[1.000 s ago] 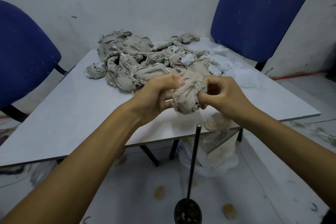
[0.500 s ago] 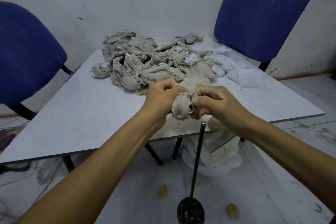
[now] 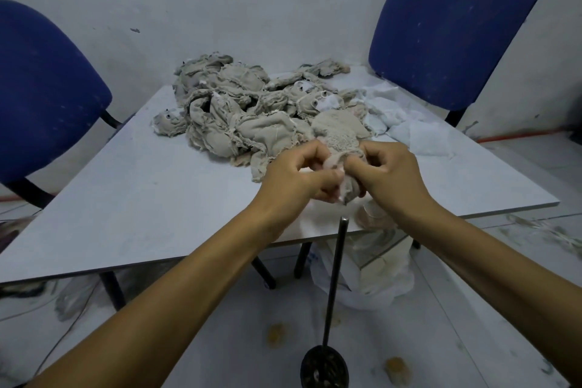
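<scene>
As the left hand (image 3: 300, 178) and right hand (image 3: 393, 173) face each other over the table's (image 3: 141, 198) near edge, their fingers (image 3: 311, 154) clamped on a grey plush toy skin (image 3: 343, 143), its bunched lower end sits just above the upright metal rod (image 3: 335, 277), equally near both.

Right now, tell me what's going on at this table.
A person works a small beige cloth piece, the left hand and right hand both pinching it just above the table, near its front edge. A heap of similar pieces lies behind, with white fluffy material beside it.
</scene>
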Demonstrator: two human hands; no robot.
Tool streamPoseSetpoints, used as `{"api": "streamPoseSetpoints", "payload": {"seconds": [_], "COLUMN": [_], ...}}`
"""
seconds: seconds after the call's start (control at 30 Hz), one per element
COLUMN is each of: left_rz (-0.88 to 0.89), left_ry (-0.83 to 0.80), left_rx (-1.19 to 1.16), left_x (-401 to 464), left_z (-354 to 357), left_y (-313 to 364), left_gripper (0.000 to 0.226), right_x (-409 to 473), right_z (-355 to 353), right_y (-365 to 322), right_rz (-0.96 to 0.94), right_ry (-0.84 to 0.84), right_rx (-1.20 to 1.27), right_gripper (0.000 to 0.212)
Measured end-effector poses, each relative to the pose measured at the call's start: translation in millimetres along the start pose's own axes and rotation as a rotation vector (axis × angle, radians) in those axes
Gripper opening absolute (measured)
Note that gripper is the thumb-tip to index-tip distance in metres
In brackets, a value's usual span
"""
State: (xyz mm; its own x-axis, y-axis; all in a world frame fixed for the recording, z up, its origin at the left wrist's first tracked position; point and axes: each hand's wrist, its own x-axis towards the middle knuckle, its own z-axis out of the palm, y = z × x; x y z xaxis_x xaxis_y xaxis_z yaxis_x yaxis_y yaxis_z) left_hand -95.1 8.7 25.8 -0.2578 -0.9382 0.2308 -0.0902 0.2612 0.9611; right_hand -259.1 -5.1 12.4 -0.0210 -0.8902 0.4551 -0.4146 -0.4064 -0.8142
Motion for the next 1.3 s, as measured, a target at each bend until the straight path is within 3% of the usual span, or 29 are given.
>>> {"api": "streamPoseSetpoints", "payload": {"seconds": [0.07, 0.13, 0.23, 0.3, 0.4, 0.53, 0.63, 0.73, 0.8, 0.93, 1.07, 1.17, 1.3], "left_rz": [0.090, 0.120, 0.074, -0.005, -0.111, -0.191, -0.167, -0.106, -0.065, 0.092, 0.061, 0.036, -0.017], "left_ry": [0.005, 0.010, 0.054, 0.125, 0.233, 0.300, 0.209, 0.014, -0.055, -0.002, 0.003, 0.044, 0.122], "left_rx": [0.212, 0.281, 0.147, -0.009, -0.211, -0.257, -0.319, -0.405, -0.379, -0.072, -0.119, -0.195, -0.208], "left_x": [-3.0, -2.8, 2.2, 5.5, 8.2, 5.5, 3.8, -4.7, -11.0, -21.3, -22.0, -18.6, -17.3], "left_z": [0.6, -3.8, -14.0, -20.1, -22.1, -6.5, -5.4, -6.1, -4.3, -4.9, -14.9, -19.8, -11.7], "left_y": [-2.3, -2.2, -1.4, -1.4, -4.4, -7.3, -3.9, 0.0, -1.9, -8.4, -5.6, -1.7, -4.1], "left_gripper": [0.015, 0.017, 0.018, 0.026, 0.042, 0.035, 0.031, 0.006, 0.007, 0.013, 0.011, 0.014, 0.028], "right_x": [0.4, 1.0, 7.2, 8.9, 0.0, -10.5, -12.4, -15.4, -16.8, -16.2, -17.1, -21.1, -25.4], "right_z": [6.9, 12.5, 14.5, 9.3, 2.5, 1.3, -2.8, -6.4, -8.0, -5.0, -9.7, -17.6, -8.7], "right_y": [0.6, -1.2, -9.7, -15.5, -18.7, -22.2, -20.3, -16.4, -16.3, -20.1, -26.8, -30.1, -30.0], "right_rz": [0.070, 0.132, 0.192, 0.198, 0.099, -0.103, -0.201, -0.250, -0.223, 0.011, 0.207, 0.191, 0.128], "right_ry": [0.033, 0.025, -0.087, -0.260, -0.467, -0.304, -0.175, -0.042, 0.017, -0.060, -0.280, -0.430, -0.345], "right_rx": [0.052, 0.098, 0.243, 0.346, 0.227, -0.169, -0.217, -0.178, -0.137, 0.126, 0.343, 0.338, 0.260], "right_gripper": [0.035, 0.034, 0.026, 0.024, 0.022, 0.029, 0.035, 0.040, 0.043, 0.035, 0.024, 0.024, 0.030]}}
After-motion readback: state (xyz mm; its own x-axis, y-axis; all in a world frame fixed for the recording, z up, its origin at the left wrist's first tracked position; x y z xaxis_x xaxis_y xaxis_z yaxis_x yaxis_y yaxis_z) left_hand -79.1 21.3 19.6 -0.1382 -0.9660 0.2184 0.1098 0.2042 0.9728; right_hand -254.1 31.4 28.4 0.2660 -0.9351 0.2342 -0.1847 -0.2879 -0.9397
